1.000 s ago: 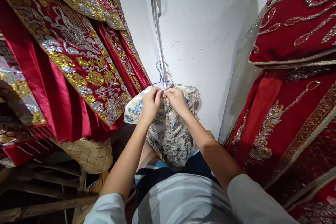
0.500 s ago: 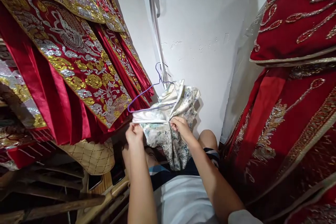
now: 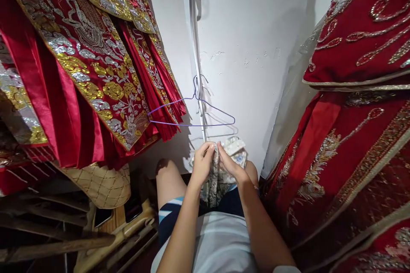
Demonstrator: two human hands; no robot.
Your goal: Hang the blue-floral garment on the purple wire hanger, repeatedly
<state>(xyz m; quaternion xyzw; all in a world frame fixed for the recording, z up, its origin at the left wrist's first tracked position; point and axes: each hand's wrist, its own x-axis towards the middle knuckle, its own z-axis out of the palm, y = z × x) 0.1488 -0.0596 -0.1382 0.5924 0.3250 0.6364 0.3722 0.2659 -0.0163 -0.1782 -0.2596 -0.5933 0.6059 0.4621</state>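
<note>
A pale floral garment (image 3: 233, 147) bunches over my lap, between my knees. My left hand (image 3: 204, 160) is closed on its edge, fingertips pinching the cloth. Close beside it, my right hand (image 3: 229, 160) grips the same cloth between thumb and fingers. The two hands almost meet, and folds of the fabric hang down below them. Just beyond my hands a purple wire hanger (image 3: 192, 125) hangs bare by its hook from a white upright bar (image 3: 196, 42). Much of the garment is hidden behind my hands and forearms.
On the left hang red garments (image 3: 96, 51) with gold and silver embroidery. To the right are red beaded garments (image 3: 358, 59). A white wall (image 3: 256, 21) stands ahead. At lower left is a wooden frame (image 3: 112, 247) with dark phone-like objects near it.
The floral garment has come off the purple hanger and down toward my lap. My left hand has moved right, close to my right hand. The hanger now hangs level.
</note>
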